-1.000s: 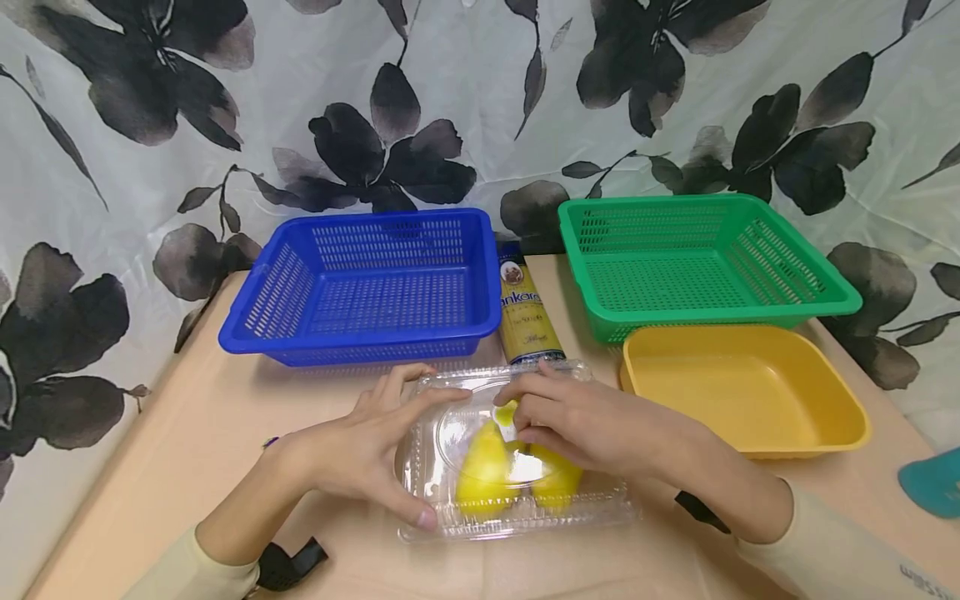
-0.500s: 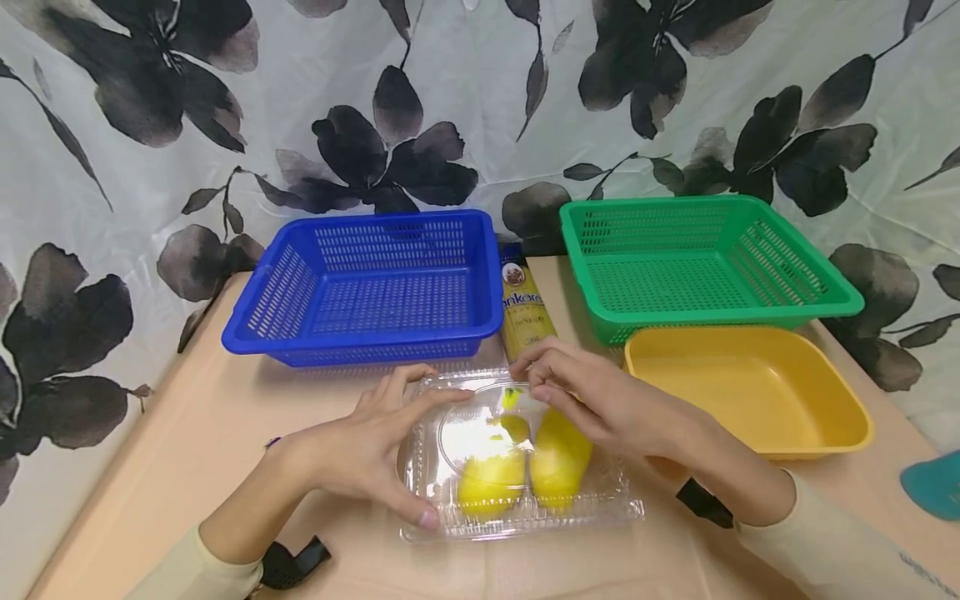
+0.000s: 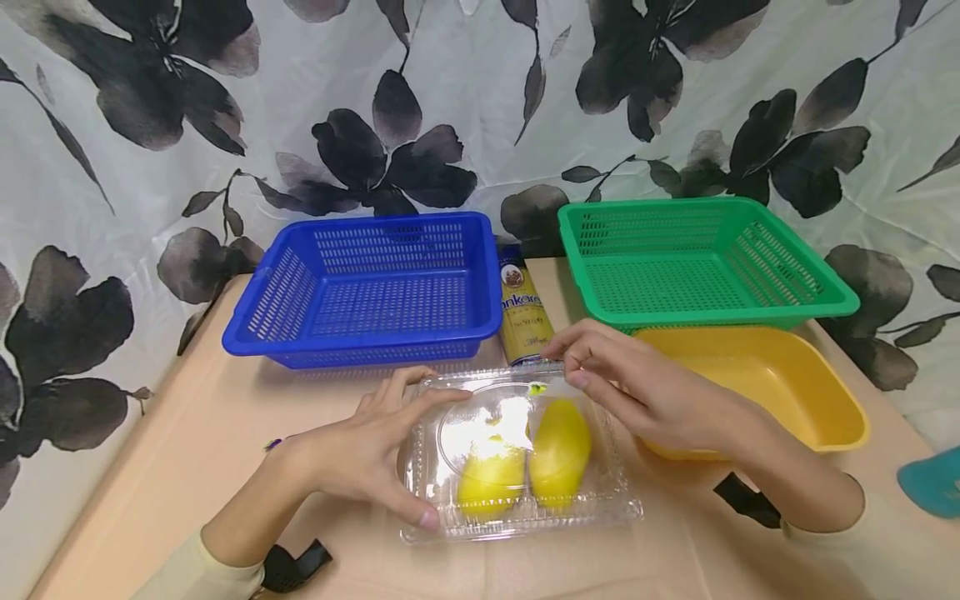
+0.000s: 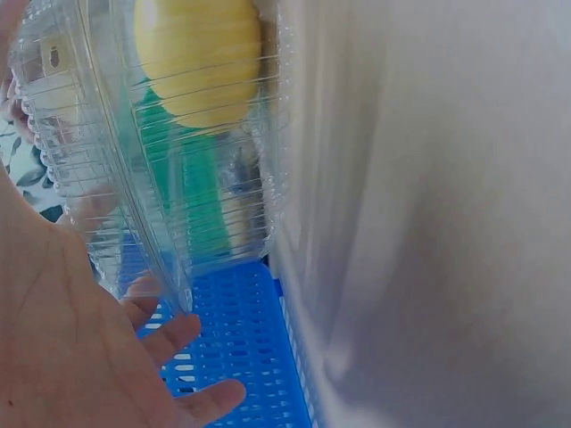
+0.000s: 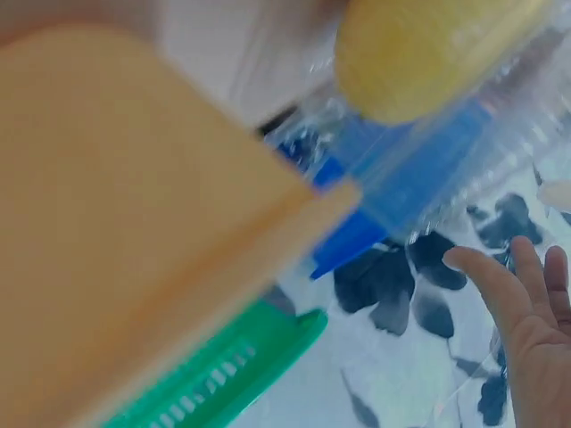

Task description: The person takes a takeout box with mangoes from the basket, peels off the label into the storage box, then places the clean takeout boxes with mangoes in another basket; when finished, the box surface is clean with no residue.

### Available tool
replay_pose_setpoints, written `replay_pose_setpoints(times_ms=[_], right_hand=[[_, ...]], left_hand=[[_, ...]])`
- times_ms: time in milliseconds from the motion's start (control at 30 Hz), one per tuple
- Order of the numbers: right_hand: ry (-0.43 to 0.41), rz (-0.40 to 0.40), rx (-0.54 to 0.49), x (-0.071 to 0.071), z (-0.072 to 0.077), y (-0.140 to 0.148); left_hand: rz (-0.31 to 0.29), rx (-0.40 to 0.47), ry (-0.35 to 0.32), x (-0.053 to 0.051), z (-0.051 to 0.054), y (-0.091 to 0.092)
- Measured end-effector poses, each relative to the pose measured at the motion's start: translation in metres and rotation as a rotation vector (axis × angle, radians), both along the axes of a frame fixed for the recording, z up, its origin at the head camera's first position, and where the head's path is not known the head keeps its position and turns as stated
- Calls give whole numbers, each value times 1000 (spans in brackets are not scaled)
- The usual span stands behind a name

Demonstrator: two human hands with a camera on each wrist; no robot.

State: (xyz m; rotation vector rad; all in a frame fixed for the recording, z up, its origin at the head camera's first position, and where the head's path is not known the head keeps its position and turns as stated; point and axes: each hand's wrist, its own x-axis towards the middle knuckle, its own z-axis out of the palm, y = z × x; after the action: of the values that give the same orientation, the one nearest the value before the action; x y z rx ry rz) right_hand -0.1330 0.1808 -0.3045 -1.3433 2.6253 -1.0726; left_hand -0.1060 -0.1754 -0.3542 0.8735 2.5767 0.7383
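Observation:
A clear plastic clamshell box (image 3: 517,521) lies closed on the table in the head view, with two yellow fruits inside, a left one (image 3: 491,483) and a right one (image 3: 561,454). My left hand (image 3: 367,454) rests against its left side, thumb at the near corner and the other fingers spread along the far part. The left wrist view shows that hand (image 4: 80,330) beside the ribbed box wall (image 4: 196,196). Over the box's far right corner is my right hand (image 3: 637,379), fingers loosely bent; contact with the lid is unclear. In the right wrist view this hand (image 5: 535,330) holds nothing.
Behind the box stand a blue basket (image 3: 367,340) and a green basket (image 3: 712,317), with a yellow package (image 3: 523,321) lying between them. A yellow tray (image 3: 802,392) sits partly behind my right hand. At the right edge is a teal object (image 3: 933,483). Floral cloth hangs behind.
My right hand has moved right and away from me over the lid, from the middle to the far right corner. The fruits are more exposed to view. My left hand has stayed put.

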Motion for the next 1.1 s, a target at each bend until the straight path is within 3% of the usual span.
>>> replay_pose_setpoints(times_ms=[300,433,600,800,1100], right_hand=[[58,-26,-15,-18,4,37],[128,-39,16,-28,2,50],[127,-43,47,-37,1,70],[193,-17,87,-47,6,96],[68,-56,212,-54,-6,127]], left_hand=[[-1,24,6,0,-1,2],[15,29,-9,1,-1,0],[22,20,-33,1,-1,0],[26,10,-40,-2,1,2],[37,4,-73,1,1,1]])
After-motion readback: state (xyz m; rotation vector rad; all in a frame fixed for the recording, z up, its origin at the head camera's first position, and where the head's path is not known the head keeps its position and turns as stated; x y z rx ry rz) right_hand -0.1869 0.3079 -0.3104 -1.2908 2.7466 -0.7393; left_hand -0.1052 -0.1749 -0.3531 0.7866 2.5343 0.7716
